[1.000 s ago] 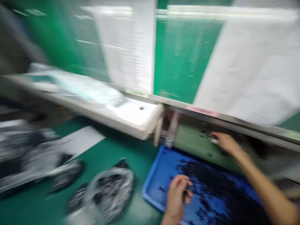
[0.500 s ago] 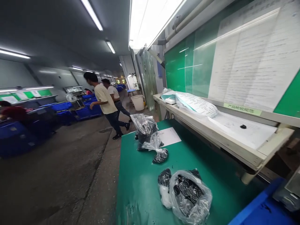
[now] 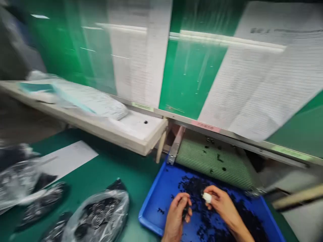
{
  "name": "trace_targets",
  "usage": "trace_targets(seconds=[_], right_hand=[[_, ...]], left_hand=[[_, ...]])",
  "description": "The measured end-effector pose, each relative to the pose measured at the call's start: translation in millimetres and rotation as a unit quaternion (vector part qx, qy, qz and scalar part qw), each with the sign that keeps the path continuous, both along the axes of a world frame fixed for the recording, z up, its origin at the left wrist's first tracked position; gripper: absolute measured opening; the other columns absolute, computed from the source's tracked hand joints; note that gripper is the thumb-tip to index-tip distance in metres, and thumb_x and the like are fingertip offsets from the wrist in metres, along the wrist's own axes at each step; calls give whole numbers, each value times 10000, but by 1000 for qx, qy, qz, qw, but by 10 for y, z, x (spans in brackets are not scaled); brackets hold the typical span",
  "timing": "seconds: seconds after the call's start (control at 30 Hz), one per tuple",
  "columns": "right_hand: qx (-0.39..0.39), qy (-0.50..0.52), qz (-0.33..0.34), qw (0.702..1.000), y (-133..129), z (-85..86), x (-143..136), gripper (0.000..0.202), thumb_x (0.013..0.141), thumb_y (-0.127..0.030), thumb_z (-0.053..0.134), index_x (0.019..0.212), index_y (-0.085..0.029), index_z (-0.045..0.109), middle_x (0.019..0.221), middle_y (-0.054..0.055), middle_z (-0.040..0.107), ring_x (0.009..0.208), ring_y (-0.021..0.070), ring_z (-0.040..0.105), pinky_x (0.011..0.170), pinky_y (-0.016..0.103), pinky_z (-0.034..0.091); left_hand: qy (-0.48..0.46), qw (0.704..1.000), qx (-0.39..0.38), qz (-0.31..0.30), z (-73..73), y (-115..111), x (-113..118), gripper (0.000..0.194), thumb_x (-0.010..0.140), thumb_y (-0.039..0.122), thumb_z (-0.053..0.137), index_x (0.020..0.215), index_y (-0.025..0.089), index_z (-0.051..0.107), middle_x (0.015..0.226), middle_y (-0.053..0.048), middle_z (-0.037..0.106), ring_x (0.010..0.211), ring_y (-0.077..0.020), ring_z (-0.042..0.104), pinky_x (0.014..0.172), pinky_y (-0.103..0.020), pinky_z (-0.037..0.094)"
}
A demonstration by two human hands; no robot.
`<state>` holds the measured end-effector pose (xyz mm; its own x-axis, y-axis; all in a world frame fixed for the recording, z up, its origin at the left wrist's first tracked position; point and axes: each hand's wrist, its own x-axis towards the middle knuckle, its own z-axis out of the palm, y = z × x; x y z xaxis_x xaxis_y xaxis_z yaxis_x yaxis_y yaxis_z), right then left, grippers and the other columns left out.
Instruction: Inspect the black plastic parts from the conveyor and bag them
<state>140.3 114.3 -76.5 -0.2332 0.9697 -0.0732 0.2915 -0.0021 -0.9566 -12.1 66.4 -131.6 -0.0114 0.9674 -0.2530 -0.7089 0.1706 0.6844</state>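
Note:
My left hand point(image 3: 175, 215) is over the blue tray point(image 3: 153, 198), its fingers curled round a small black part point(image 3: 185, 211). Beside it on the right, my right hand point(image 3: 223, 205) is closed in a pinch, with a white covering point(image 3: 207, 197) at its fingertips. What it pinches, if anything, is too blurred to tell. Many small black pieces point(image 3: 194, 186) lie scattered and heaped in the tray beneath both hands.
A green ribbed conveyor belt point(image 3: 214, 158) slopes down to the tray's far side, with black bits on it. On the green table point(image 3: 136, 181) stands an open plastic bag point(image 3: 121, 215) of black round parts. A pale shelf point(image 3: 141, 146) juts out above the table.
My view has swung right, from the aisle with two people walking to the tray and conveyor. Both my hands have come into view above the tray.

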Motion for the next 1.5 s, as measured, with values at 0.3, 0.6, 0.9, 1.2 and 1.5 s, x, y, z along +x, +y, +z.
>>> trace_targets(seconds=[0.3,0.6,0.9,1.2,1.5], right_hand=[[92,-19,17,995,-289,-195,-371,283,808,-218,469,982,-235,691,800,25,596,609,132,594,556,256,489],[-77,103,-18,992,-362,-244,-172,268,753,-320,599,980,-183,559,655,-14,625,569,137,601,523,252,479],[42,-16,-33,998,-354,-155,-143,227,811,-233,470,932,-185,656,768,9,587,545,102,535,535,240,451],[99,-30,-114,988,-524,-199,-423,299,748,-144,519,1024,-213,610,926,33,573,745,143,578,577,224,484],[168,-72,-112,977,-528,-162,-383,350,817,-137,464,1131,-228,590,903,18,593,760,132,565,698,237,464]], left_hand=[[98,993,35,-60,95,-7,-21,331,757,479,642,837,158,630,555,20,523,463,-64,380,408,-176,255],[116,989,39,-80,84,-17,-18,331,785,471,603,853,147,602,528,36,508,444,-65,383,414,-186,249],[154,977,46,-140,59,-18,-12,346,789,471,592,932,157,565,560,22,553,456,-77,420,399,-176,256],[140,987,4,-75,18,22,-27,335,723,477,661,821,165,590,566,43,522,431,-43,322,389,-162,227],[140,984,23,-110,68,11,-28,321,733,468,662,795,159,604,561,39,502,451,-47,310,396,-159,238]])
